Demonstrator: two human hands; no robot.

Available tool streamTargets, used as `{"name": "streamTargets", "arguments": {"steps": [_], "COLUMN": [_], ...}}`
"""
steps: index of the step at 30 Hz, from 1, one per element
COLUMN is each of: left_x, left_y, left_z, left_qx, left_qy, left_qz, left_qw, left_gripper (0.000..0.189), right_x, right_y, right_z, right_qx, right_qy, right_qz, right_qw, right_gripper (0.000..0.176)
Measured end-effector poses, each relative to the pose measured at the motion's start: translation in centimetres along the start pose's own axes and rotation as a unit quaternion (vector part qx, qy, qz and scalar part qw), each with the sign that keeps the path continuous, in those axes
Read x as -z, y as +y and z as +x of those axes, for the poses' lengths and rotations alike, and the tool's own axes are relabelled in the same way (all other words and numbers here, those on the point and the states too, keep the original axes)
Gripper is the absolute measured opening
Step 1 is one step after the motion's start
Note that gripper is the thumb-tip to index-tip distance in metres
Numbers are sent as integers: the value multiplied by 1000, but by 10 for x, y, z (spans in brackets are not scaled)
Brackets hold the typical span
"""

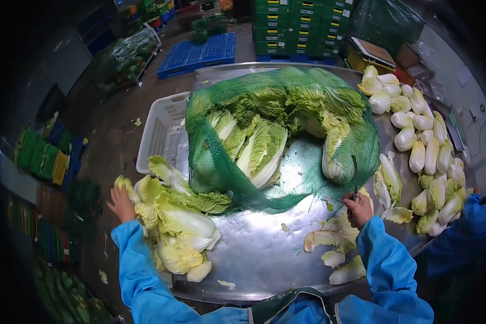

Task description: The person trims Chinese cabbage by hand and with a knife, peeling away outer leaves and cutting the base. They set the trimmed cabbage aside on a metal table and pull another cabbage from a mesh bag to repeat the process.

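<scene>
My left hand (pixel 123 204) is at the table's left edge, fingers spread against the outer side of a pile of loose cabbage leaves (pixel 183 229). In my right hand (pixel 358 209) is a knife (pixel 355 174), its dark curved blade pointing up and away from me. That hand is just in front of the green mesh bag (pixel 210 170), which lies open toward me with several whole cabbages (pixel 263 151) inside. Trimmed leaves (pixel 334 235) lie on the metal beside and below my right hand.
Several trimmed cabbages (pixel 430 156) are heaped along the table's right side, with a co-worker's blue sleeve (pixel 472 221) beyond. A white crate (pixel 159 127) stands at the left edge. Behind the metal table (pixel 253 259) are stacked green crates (pixel 302 29) and a blue pallet (pixel 199 53).
</scene>
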State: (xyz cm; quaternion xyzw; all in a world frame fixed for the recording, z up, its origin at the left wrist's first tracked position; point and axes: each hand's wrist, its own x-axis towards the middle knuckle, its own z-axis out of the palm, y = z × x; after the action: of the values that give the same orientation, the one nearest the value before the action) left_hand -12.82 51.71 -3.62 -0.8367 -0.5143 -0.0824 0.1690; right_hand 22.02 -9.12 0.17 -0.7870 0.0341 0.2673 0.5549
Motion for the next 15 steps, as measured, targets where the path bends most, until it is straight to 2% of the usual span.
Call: {"name": "streamTargets", "arguments": {"steps": [1,2,3,4,5,6,7,8,9,10,11,12,14,15], "left_x": [33,64,97,132,145,158,159,154,126,123,125,128,126,123], "left_y": [36,71,110,162,218,268,319,366,410,444,465,482,502,502], "left_z": [15,30,42,49,47,41,36,33,33,32,25,20,7,1], "left_qx": [-58,-152,-244,-292,-355,-369,-350,-347,-362,-355,-335,-337,-265,-271], "left_qy": [62,63,60,12,37,-26,-148,-220,-182,-228,-248,-248,-236,-242], "left_qz": [-8,-113,-215,-354,-451,-470,-528,-542,-456,-309,-227,-225,-161,-154], "left_qw": [996,980,944,888,818,801,760,733,792,852,880,880,921,919], "left_gripper": [58,57,56,52,47,46,45,52,65,81,89,89,98,98], "right_x": [0,0,1,2,3,5,13,18,25,33,40,49,72,79], "right_y": [11,18,10,11,16,22,33,37,36,34,32,38,57,62], "right_z": [2,4,-5,-8,-11,-13,-10,-13,-19,-24,-31,-35,-45,-50], "right_qx": [9,18,-21,-23,-4,17,27,24,-4,-31,-50,-51,1,-14], "right_qy": [-15,-31,-49,-49,-39,-29,-21,-21,1,23,50,51,86,96], "right_qz": [11,23,24,28,45,62,43,47,53,58,75,78,84,100], "right_qw": [1000,999,998,998,998,997,998,998,999,998,995,994,993,990], "right_gripper": [12,13,12,12,11,11,12,12,13,13,13,13,13,14]}}
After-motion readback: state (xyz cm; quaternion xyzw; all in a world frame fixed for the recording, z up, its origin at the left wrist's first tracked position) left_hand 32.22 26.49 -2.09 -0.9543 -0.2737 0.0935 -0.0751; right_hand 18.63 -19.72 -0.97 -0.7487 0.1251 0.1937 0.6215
